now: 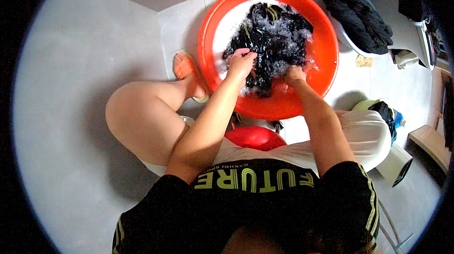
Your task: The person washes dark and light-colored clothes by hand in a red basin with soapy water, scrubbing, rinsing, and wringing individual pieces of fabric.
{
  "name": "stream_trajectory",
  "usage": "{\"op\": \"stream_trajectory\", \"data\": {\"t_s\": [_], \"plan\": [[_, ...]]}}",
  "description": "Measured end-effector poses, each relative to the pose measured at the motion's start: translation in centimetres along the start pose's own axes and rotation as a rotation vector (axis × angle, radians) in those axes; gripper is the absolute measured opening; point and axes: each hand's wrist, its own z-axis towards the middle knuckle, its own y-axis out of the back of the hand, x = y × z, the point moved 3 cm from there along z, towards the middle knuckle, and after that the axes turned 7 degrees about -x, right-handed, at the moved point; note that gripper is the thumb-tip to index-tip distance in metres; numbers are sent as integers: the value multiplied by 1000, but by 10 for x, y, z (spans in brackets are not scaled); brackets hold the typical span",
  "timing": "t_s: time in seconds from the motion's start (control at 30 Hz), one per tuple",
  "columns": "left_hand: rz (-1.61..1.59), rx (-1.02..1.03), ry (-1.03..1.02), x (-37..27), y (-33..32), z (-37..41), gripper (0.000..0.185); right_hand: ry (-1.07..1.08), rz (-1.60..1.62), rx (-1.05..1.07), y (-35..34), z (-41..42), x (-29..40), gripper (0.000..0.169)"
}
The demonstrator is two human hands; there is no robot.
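Observation:
A soaked black garment (275, 46) with yellow stripes lies in sudsy water inside a round red plastic basin (267, 108). Over the garment's left part is my left hand (242, 64), its fingers curled; whether cloth is caught in them is unclear. My right hand (296, 74) dips in at the garment's lower right edge, with its fingers hidden by water and cloth. White foam (227, 29) gathers along the basin's left inner side.
At the upper right, a dark quilted garment (354, 16) hangs over a light-coloured tub (349, 41). A red rounded object (255, 137) shows between my legs. My sandalled foot (184, 68) is beside the basin. A blue-capped container (399, 119) and white bin (395, 165) stand right.

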Motion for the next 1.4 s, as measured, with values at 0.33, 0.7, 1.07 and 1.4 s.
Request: {"op": "stream_trajectory", "data": {"t_s": [0.33, 0.7, 1.07, 1.4], "plan": [[104, 27, -56, -24, -1, -19, 51, 53, 388, -337, 61, -52, 14, 46], [448, 142, -818, -67, -31, -55, 130, 680, 1530, -848, 353, -356, 49, 25], [-84, 453, -667, -136, -33, -109, 45, 858, 1921, -692, 379, -403, 5, 24], [410, 356, -622, -123, -36, -100, 47, 612, 513, -1126, 205, -218, -9, 110]]}}
